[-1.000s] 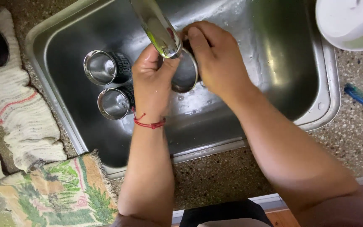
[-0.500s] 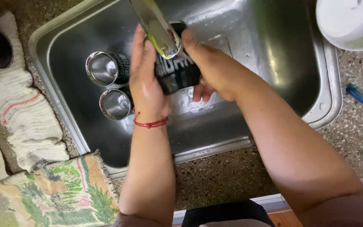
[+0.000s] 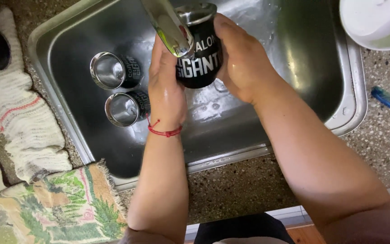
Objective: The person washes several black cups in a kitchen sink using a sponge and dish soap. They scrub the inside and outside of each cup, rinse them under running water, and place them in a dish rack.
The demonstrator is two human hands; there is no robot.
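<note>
- Three black metal cups in all: one held [image 3: 199, 54], two lying in the steel sink [image 3: 294, 90] at left [image 3: 113, 71] [image 3: 125, 108].
- Held cup under the faucet [image 3: 168, 27], long axis tilted, shiny open rim up and away.
- Black body, white lettering, wet.
- Left hand [image 3: 165, 86] and right hand [image 3: 240, 63], each grip closed on cup sides.
- Red string on left wrist [image 3: 164, 132].

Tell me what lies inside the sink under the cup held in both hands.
In the sink, two black metal-lined cups lie on their sides left of the hands. Beneath the held cup is wet steel; the drain is mostly covered.
</note>
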